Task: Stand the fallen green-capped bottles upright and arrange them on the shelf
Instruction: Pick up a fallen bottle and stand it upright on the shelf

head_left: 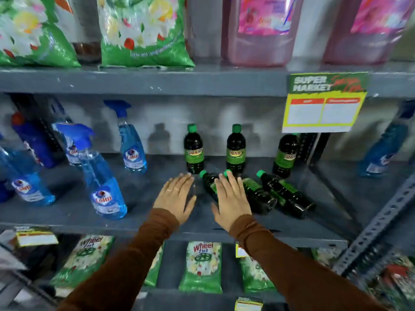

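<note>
Three dark bottles with green caps and green labels stand upright at the back of the grey middle shelf point(139, 194): one on the left point(193, 149), one in the middle point(235, 150), one on the right point(285, 156) partly behind a price sign. Three more lie on their sides in front, caps pointing back-left: the left one point(208, 180), the middle one point(258, 195) and the right one point(286, 194). My left hand point(176, 195) hovers flat and open just left of the fallen bottles. My right hand point(231, 198) is spread flat over the left fallen bottle, covering most of it.
Several blue spray bottles point(105, 182) stand on the shelf's left part, another blue bottle point(381, 151) at the far right. A yellow-green price sign point(323, 104) hangs from the shelf above. A perforated metal upright point(379, 223) slants at the right. Green detergent packs point(202, 265) fill the shelf below.
</note>
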A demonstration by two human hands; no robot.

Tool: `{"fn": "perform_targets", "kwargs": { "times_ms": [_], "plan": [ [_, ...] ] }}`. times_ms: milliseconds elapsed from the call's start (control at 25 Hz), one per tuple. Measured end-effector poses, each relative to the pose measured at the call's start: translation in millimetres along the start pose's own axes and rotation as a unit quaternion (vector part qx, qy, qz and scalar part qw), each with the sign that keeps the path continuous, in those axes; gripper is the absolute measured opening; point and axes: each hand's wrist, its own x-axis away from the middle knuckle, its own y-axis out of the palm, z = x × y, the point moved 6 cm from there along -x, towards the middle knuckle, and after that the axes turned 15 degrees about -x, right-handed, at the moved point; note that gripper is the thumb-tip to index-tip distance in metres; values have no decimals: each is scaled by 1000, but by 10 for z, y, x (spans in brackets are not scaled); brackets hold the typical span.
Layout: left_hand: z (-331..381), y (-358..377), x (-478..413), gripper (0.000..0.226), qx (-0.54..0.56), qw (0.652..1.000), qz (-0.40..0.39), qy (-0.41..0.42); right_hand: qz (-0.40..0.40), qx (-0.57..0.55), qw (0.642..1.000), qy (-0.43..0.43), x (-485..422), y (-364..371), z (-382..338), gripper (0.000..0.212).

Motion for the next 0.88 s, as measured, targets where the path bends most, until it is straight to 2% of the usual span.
{"fn": "perform_targets", "kwargs": {
  "times_ms": [80,160,240,280,400,480,560,600,680,720,800,880],
  "plan": [
    [-147,375,87,74,12,996,-80,-47,-100,-4,990,96,-87,313,81,75],
    [-196,692,244,89,23,985,-156,-74,-134,34,976,167,-179,458,157,72],
    [-252,816,275,90,18,985,-155,-76,-126,70,971,193,-287,615,177,65],
    [-274,825,284,89,20,988,-137,-69,-92,87,973,193,-333,630,182,63],
    [-243,790,389,89,-30,993,-116,20,-20,104,982,156,-420,595,126,77],
    [-255,775,458,85,-42,992,-103,53,19,53,993,107,-460,606,50,91],
    [-271,771,467,84,-33,993,-98,54,88,-58,990,97,-512,612,-42,89],
    [-275,782,464,84,-33,994,-89,51,120,-162,974,107,-525,643,-77,84],
    [-269,792,453,86,-34,993,-100,47,143,-372,906,143,-525,755,-107,76],
    [-279,800,449,87,-31,993,-106,42,138,-434,876,161,-537,807,-93,75],
    [-290,811,445,89,-33,993,-113,30,132,-477,850,178,-586,815,-42,78],
    [-294,823,457,89,-38,992,-117,22,133,-471,852,188,-637,801,-9,89]
  ]
}}
